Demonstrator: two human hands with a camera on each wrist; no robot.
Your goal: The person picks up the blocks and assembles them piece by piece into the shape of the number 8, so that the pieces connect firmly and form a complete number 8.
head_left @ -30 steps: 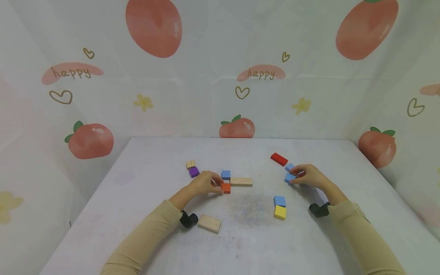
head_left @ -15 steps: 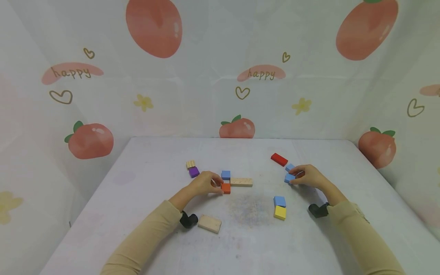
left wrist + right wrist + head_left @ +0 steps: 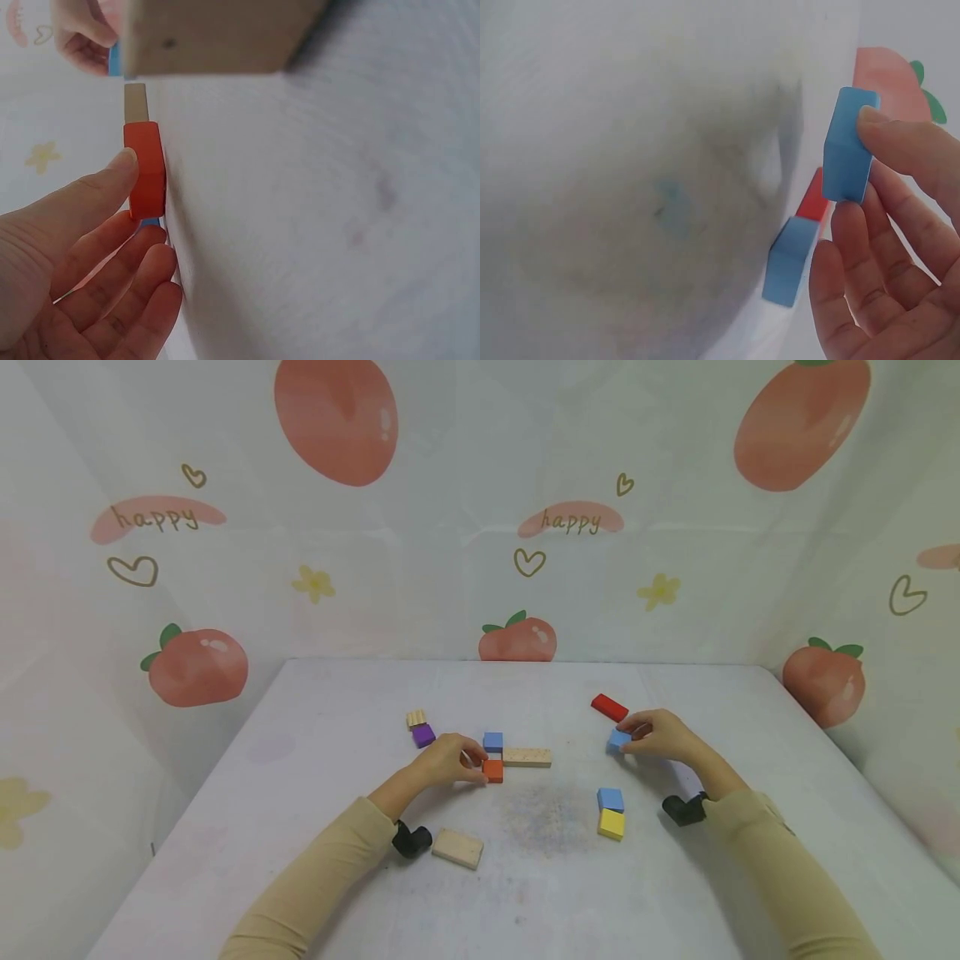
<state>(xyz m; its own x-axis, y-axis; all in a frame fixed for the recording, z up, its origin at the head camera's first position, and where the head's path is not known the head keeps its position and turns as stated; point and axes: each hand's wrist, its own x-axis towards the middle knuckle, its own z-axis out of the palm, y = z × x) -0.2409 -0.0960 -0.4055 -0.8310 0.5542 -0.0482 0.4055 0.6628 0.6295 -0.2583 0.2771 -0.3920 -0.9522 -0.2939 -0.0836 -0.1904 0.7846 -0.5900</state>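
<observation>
My right hand [image 3: 663, 735] pinches a blue block [image 3: 847, 146] between thumb and fingertips, held off the table in the right wrist view. Below it lie a second blue block [image 3: 790, 262] and a red block [image 3: 814, 195]; the hand hides that second blue block in the head view. With thumb and fingers, my left hand [image 3: 450, 762] holds an orange-red block [image 3: 146, 171] standing on the table. Just behind the orange-red block is another blue block [image 3: 492, 741], and a long plain wooden block [image 3: 527, 757] extends rightward from beside them.
A blue block [image 3: 610, 799] touches a yellow block [image 3: 611, 824] in front of the right hand. One plain wooden block [image 3: 458, 848] lies near the left wrist. Further back are a purple block [image 3: 423, 735] and a ridged wooden block [image 3: 416, 719]. A printed cloth hangs behind the table.
My right hand has picked up the nearer blue block and carried it a little to the left and up. The left hand stays on the orange-red block.
</observation>
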